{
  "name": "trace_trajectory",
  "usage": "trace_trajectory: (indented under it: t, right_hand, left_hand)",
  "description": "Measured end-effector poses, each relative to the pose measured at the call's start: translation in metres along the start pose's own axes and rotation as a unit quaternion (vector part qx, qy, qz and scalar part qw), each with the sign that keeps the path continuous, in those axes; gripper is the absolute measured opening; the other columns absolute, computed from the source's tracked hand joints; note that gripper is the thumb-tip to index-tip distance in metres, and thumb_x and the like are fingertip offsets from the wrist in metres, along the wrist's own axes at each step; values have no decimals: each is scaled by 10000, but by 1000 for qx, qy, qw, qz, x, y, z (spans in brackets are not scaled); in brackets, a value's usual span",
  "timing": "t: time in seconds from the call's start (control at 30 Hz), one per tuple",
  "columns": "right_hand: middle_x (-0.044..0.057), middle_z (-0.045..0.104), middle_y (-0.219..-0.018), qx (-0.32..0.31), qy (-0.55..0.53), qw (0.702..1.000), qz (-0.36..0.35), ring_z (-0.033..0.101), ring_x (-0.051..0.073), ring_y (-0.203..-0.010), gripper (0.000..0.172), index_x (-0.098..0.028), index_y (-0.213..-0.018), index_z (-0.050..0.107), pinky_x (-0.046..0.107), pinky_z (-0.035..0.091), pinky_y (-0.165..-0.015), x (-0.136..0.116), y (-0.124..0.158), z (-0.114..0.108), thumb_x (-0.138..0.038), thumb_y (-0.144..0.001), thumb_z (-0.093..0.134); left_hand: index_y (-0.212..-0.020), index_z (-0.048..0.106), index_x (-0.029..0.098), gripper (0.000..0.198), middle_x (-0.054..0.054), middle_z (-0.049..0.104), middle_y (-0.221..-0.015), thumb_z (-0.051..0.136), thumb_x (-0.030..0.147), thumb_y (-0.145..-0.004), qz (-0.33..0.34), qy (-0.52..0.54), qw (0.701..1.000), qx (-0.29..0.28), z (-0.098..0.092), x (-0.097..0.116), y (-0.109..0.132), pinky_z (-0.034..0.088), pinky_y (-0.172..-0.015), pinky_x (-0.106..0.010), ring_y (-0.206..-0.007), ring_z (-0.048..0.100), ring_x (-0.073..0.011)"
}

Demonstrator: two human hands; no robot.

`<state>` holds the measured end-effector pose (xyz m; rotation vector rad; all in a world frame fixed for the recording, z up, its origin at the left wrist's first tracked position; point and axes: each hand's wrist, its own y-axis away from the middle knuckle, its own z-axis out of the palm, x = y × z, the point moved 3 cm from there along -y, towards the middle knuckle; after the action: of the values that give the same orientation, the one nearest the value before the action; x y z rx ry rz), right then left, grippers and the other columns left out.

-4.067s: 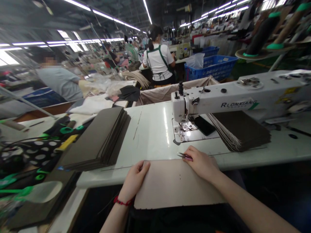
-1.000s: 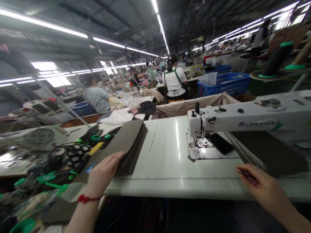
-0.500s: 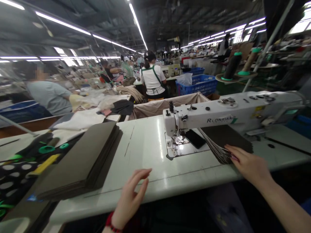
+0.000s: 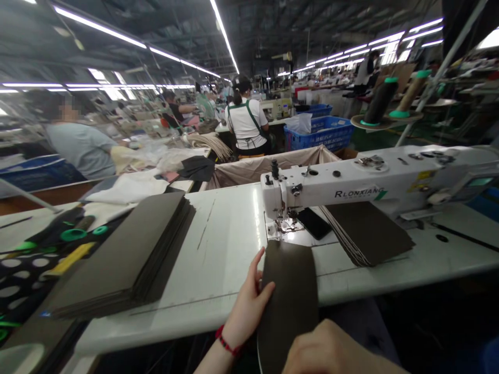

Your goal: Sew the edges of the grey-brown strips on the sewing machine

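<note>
A long dark brown sheet with a rounded end (image 4: pixel 288 306) stands up from the table's front edge, its tip close to the sewing machine's presser foot (image 4: pixel 284 224). My left hand (image 4: pixel 249 306), with a red cord bracelet, grips the sheet's left edge. My right hand (image 4: pixel 327 350) lies over its lower part at the bottom of the view, and its fingers are hidden. A tall stack of similar sheets (image 4: pixel 125 254) lies to the left, and a fanned stack (image 4: pixel 368 232) lies to the right of the needle.
A white industrial sewing machine (image 4: pixel 343 192) spans the white table (image 4: pixel 230 234), with a black phone (image 4: pixel 314 223) by its needle plate. Thread cones stand at the upper right. Blue baskets, a fabric bin and co-workers are beyond it; patterned material lies at the left.
A single dark sheet now sits between my hands, near the needle. My right hand has left the right stack, and my left hand has moved up onto the sheet.
</note>
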<state>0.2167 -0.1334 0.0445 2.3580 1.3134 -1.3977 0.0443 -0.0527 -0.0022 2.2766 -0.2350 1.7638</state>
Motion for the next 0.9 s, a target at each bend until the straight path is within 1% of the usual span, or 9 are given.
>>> trace_trajectory:
  t: [0.07, 0.13, 0.23, 0.37, 0.47, 0.6, 0.7, 0.8, 0.9]
  right_hand:
    - [8, 706, -1020, 13, -12, 996, 89, 664, 120, -838, 250, -234, -1070, 648, 181, 484, -701, 24, -11, -21, -406, -916, 549]
    - [18, 668, -1171, 75, 102, 977, 172, 646, 168, -978, 258, -257, -1156, 618, 252, 487, -832, 53, -24, -44, -294, -918, 528]
    - [23, 478, -1437, 68, 272, 932, 229, 630, 225, -1060, 509, -300, -1392, 436, 343, 501, -863, 96, -47, -61, -187, -897, 467]
    - [-7, 433, -1468, 26, 342, 911, 231, 644, 221, -1039, 550, -337, -1425, 391, 346, 522, -830, 128, -63, -61, -201, -895, 451]
    - [14, 462, -1448, 43, 350, 906, 236, 622, 228, -1086, 512, -295, -1410, 422, 371, 512, -869, 135, -58, -60, -211, -905, 438]
    - [50, 472, -1440, 78, 346, 903, 241, 587, 231, -1140, 501, -245, -1391, 449, 384, 485, -925, 139, -47, -60, -186, -894, 445]
    - [33, 466, -1446, 77, 349, 903, 238, 594, 230, -1124, 505, -261, -1397, 438, 375, 499, -892, 140, -46, -59, -182, -899, 437]
    - [21, 434, -1470, 68, 362, 899, 238, 620, 222, -1074, 519, -286, -1416, 412, 357, 522, -819, 139, -49, -58, -191, -906, 427]
    - [11, 374, -1507, 52, 368, 898, 234, 643, 202, -1018, 569, -316, -1447, 360, 333, 529, -769, 138, -52, -58, -177, -899, 421]
  left_hand:
    - [-1447, 336, 335, 543, -93, 472, -1339, 482, 235, -934, 56, -161, 981, 95, -29, -6, 11, 419, -1030, -460, -1235, 498, -266]
    - [-1418, 404, 317, 521, -91, 246, -1519, 466, 176, -920, 94, -317, 932, 152, -48, -9, 20, 297, -1116, -524, -1400, 275, -319]
    - [-1424, 401, 314, 596, -45, 44, -1598, 432, 66, -883, 153, -464, 866, 110, -50, -11, 22, 220, -1135, -581, -1452, 87, -341]
    - [-1402, 426, 233, 530, -70, 192, -1579, 444, 114, -886, 202, -538, 818, 14, -39, -7, 13, 215, -1150, -558, -1441, 180, -306]
    - [-1426, 398, 232, 534, -97, 323, -1527, 503, 356, -918, 218, -546, 808, -48, -36, -4, 6, 232, -1158, -510, -1378, 346, -271]
    - [-1457, 339, 370, 609, -88, 467, -1414, 529, 503, -895, 187, -566, 803, 5, -47, -2, -5, 216, -1127, -583, -1288, 448, -300]
    - [-1457, 345, 362, 600, -82, 448, -1423, 526, 493, -899, 162, -562, 810, 38, -52, -5, -19, 220, -1124, -577, -1323, 399, -311]
    - [-1446, 370, 319, 593, -50, 315, -1530, 523, 491, -900, 168, -534, 829, 8, -49, -6, -36, 210, -1142, -538, -1410, 259, -304]
    - [-1433, 391, 280, 580, -47, 310, -1538, 510, 491, -906, 177, -508, 843, -11, -44, -4, -52, 192, -1156, -513, -1425, 233, -288]
